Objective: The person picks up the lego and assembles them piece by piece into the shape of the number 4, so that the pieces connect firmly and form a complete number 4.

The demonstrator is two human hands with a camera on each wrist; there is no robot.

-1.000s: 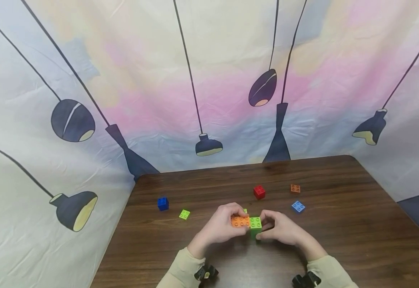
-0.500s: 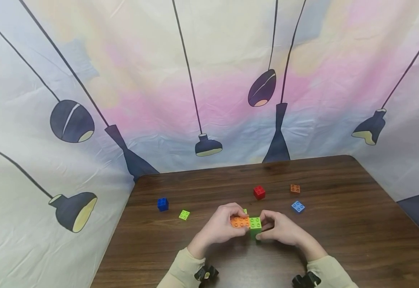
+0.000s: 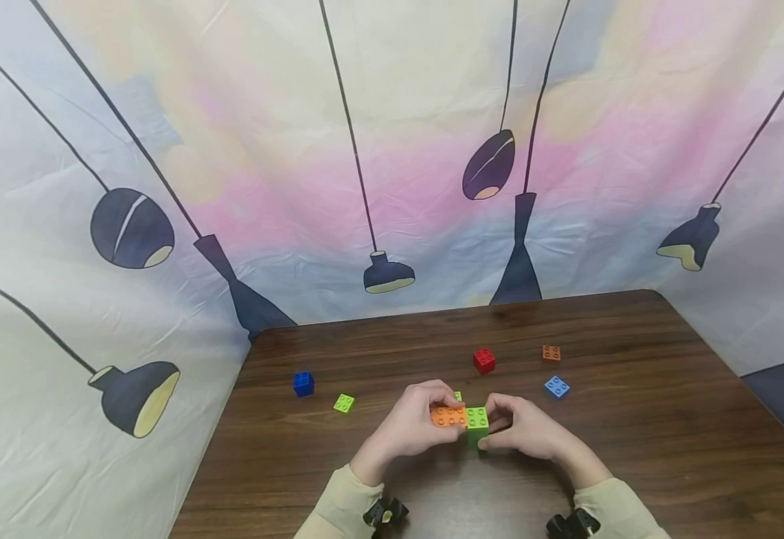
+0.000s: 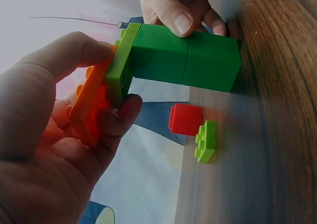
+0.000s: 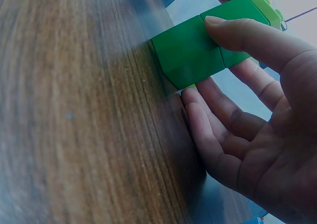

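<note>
Two dark green blocks [image 4: 210, 60], one on the other, stand upright on the table. A lime-green plate [image 4: 121, 60] caps them and juts out to the left. Over its jutting end lies an orange studded plate [image 3: 448, 416]. My left hand [image 3: 415, 421] pinches the orange plate and the lime end between thumb and fingers. My right hand [image 3: 526, 427] grips the green stack, its thumb across the seam of the blocks in the right wrist view. Just behind the stack is another lime-green piece [image 4: 205, 142], mostly hidden by the left hand in the head view.
A red block [image 3: 484, 361], a brown-orange plate [image 3: 551, 352] and a light blue plate [image 3: 556, 387] lie at the back and right of the wooden table [image 3: 634, 374]. To the left are a blue block [image 3: 303, 383] and a small lime plate [image 3: 344, 403]. A printed cloth [image 3: 263, 135] hangs behind.
</note>
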